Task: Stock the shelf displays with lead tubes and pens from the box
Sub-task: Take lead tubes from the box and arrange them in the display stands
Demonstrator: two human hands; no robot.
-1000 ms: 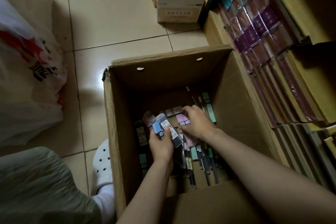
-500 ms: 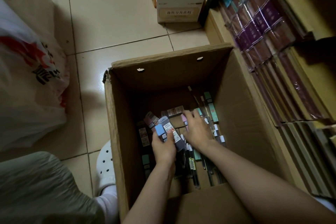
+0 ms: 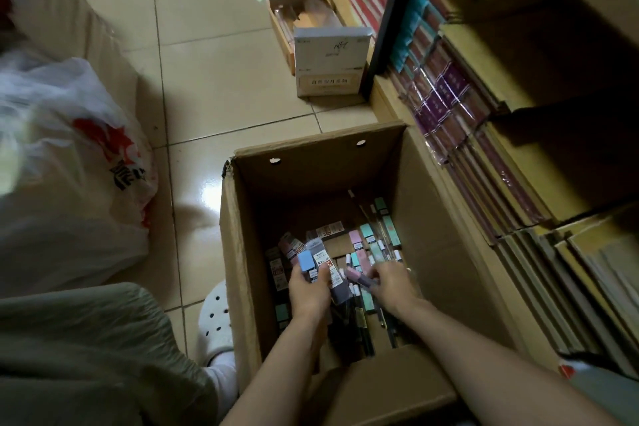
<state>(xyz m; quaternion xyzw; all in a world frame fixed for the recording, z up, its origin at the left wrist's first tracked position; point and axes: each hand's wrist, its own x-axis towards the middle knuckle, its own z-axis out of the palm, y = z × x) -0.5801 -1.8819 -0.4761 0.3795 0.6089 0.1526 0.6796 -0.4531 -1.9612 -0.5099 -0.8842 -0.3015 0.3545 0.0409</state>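
1. At your far left a white plastic bag (image 3: 69, 162) with red and black print slumps on the tiled floor (image 3: 221, 86), leaning against a large brown carton behind it.
2. Below the bag, your knee in olive-green cloth fills the lower left corner, and your foot in a white perforated clog (image 3: 216, 318) stands just beside the left wall of the cardboard box.
3. The open cardboard box (image 3: 238, 252) sits on the floor before you, its far wall pierced by two small holes; loose lead tubes and pens (image 3: 371, 245) in mint, pink and dark colours lie scattered across its bottom.
4. Your left hand (image 3: 307, 290) is down inside the box, fingers curled round a fanned bunch of lead tube packs (image 3: 320, 263), a light-blue one foremost and dark labelled ones behind.
5. Your right hand (image 3: 390, 284) is just beside it, also in the box, pinching a pink lead tube (image 3: 359, 277) whose end points toward the left hand's bunch.
6. Farther back on the floor stands a white carton (image 3: 330, 59) with printed characters, and behind it an open box of goods.
7. On your right, the shelf (image 3: 383, 104) holds tight rows of wrapped purple, teal and brown-spined packets (image 3: 446, 104).
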